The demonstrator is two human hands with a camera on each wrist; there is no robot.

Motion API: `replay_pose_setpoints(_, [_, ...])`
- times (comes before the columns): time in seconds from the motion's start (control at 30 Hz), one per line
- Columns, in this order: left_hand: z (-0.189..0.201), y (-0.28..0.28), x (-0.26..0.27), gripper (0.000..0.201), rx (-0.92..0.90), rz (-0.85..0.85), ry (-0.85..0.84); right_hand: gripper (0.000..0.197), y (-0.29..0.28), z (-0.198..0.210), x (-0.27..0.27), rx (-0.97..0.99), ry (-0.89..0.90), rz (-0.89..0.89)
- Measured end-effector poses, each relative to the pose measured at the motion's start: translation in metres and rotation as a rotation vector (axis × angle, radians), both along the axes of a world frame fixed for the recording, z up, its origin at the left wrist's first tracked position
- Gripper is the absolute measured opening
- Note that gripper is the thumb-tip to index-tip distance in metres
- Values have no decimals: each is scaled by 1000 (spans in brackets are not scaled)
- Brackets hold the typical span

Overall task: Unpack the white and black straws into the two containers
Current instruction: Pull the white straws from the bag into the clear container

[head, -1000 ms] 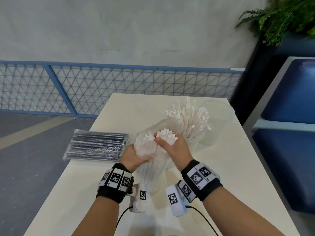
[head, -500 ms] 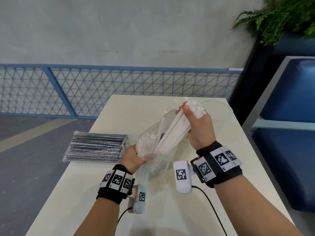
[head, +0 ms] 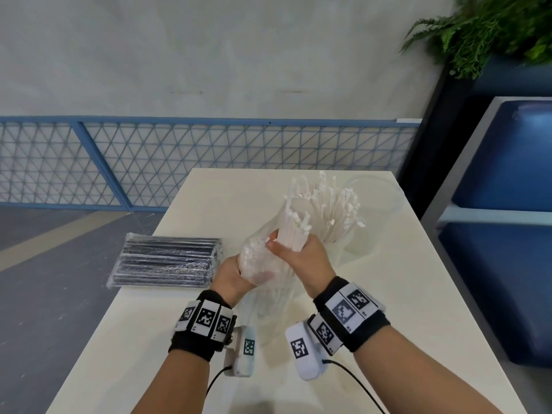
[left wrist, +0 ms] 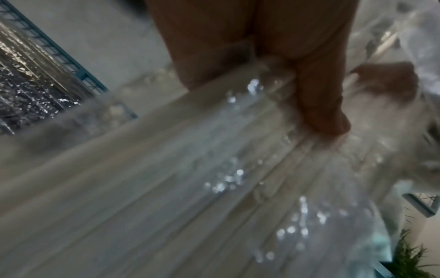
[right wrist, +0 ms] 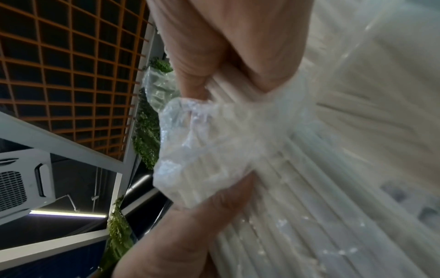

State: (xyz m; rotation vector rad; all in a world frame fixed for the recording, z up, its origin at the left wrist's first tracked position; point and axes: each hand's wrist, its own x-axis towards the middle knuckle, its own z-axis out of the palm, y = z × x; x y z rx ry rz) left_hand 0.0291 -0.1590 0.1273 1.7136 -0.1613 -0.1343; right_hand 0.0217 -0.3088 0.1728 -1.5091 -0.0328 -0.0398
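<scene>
My left hand (head: 231, 271) grips the clear plastic bag (head: 257, 261) of white straws, held upright over the table's middle. My right hand (head: 298, 253) is curled round a bundle of white straws (head: 294, 231) sticking out of the bag's mouth. Behind it, many white straws (head: 334, 204) stand fanned out in a clear container (head: 357, 249). A second clear container (head: 379, 198) stands further back right. The wrapped pack of black straws (head: 168, 261) lies flat on the table's left side. In the right wrist view my fingers (right wrist: 195, 75) press straws (right wrist: 309, 188) against crumpled plastic (right wrist: 195, 148).
The cream table (head: 388, 309) has its left edge beside the black pack. A blue mesh fence (head: 179, 162) runs behind the table. A blue bench (head: 507, 234) and a potted fern (head: 493, 28) stand at the right.
My right hand carried a bundle up to the container at the back, then came back down to the bag and took hold of another bundle. The left hand kept its hold on the bag.
</scene>
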Motion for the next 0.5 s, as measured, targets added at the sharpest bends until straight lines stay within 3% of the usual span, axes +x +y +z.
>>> replay_pose_setpoints(0.1, [-2, 4, 3, 46, 5, 56, 22, 16, -3, 7, 5, 96, -12, -66])
replay_pose_setpoints(0.23, [-5, 8, 8, 31, 54, 84, 29, 12, -13, 22, 15, 204, -41, -152])
replay_pose_setpoints(0.33, [-2, 8, 7, 40, 46, 43, 25, 9, -19, 29, 21, 253, -59, -186])
replay_pose_setpoints(0.5, [0, 5, 7, 30, 46, 56, 4, 4, -25, 31, 20, 327, -23, -103])
